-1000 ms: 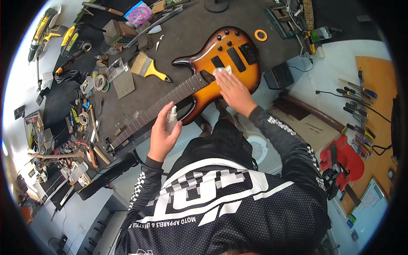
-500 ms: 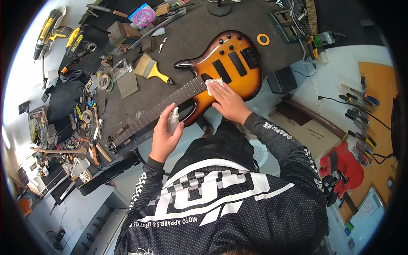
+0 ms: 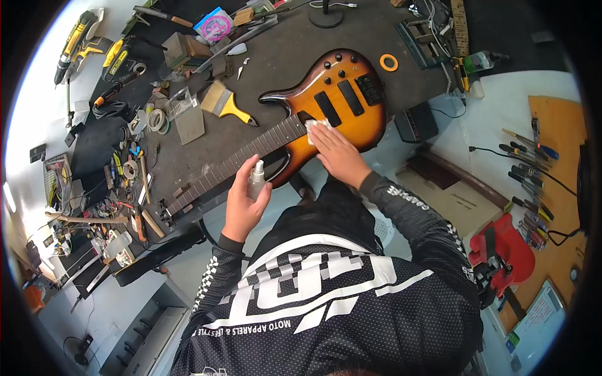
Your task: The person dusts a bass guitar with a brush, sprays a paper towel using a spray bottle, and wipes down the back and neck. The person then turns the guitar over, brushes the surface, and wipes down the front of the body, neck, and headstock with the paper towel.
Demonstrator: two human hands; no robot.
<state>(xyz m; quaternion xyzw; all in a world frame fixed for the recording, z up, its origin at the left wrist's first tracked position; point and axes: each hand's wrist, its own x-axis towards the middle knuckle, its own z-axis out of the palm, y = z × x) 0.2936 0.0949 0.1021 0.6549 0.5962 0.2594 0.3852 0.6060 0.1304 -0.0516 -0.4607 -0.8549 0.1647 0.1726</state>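
A sunburst electric bass guitar (image 3: 360, 122) lies on the dark workbench (image 3: 269, 56), its fretted neck (image 3: 235, 161) pointing to the lower left. My right hand (image 3: 337, 152) presses a white cloth (image 3: 318, 130) on the body, close to the end of the neck; part of the cloth is hidden under the fingers. In my left hand (image 3: 245, 203) is a small clear spray bottle (image 3: 256, 177), held upright between thumb and fingers in front of the neck.
A yellow-handled brush (image 3: 227, 105) and a roll of orange tape (image 3: 389, 62) lie near the guitar. Tools and tape rolls crowd the bench's left side. A black stand (image 3: 325, 15) is at the back. Screwdrivers (image 3: 530, 178) and a red guitar body (image 3: 514, 250) are at the right.
My right hand and the cloth have moved down and left over the guitar body, with little shift in the last half second. My left hand still holds the bottle. The view has shifted slightly.
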